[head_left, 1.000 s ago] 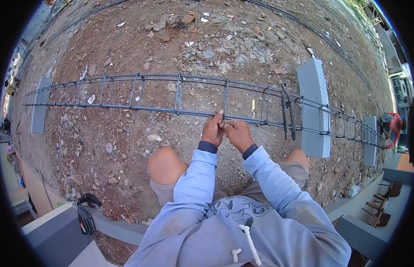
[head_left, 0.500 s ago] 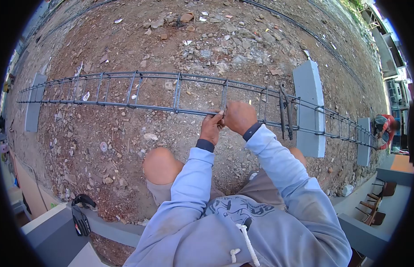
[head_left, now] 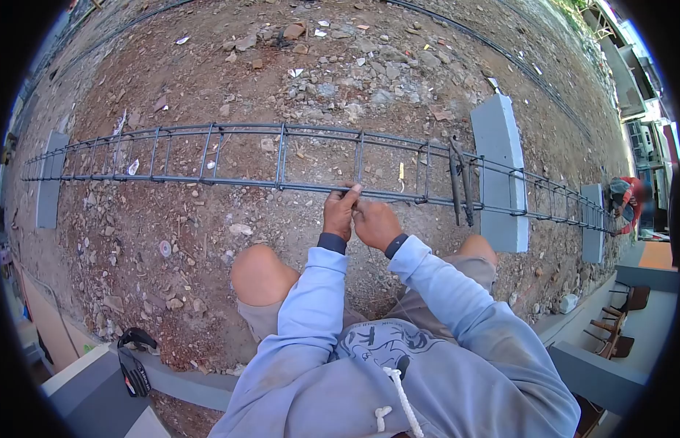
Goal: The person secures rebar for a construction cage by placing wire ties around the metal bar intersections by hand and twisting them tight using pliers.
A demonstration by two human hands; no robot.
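A long steel rebar cage [head_left: 245,181] lies across the view, resting on grey blocks. My left hand [head_left: 340,213] is closed at its near bar, below a cross tie, thumb and fingers pinched at the joint. Right beside it, my right hand [head_left: 376,223] is closed, its fingertips against those of the left; what it grips is too small to name. A dark long-handled tool [head_left: 457,182] hangs over the cage to the right of my hands, near a grey block [head_left: 502,175].
Another grey block [head_left: 51,179] supports the cage's left end. At the far right a person in red [head_left: 628,204] crouches by the cage, near a further block [head_left: 593,223]. A black strapped item [head_left: 133,365] lies on the low wall at lower left.
My right hand rose over the near bar, then came back down beside my left hand. My left hand stays at the joint. The whole view has shifted slightly.
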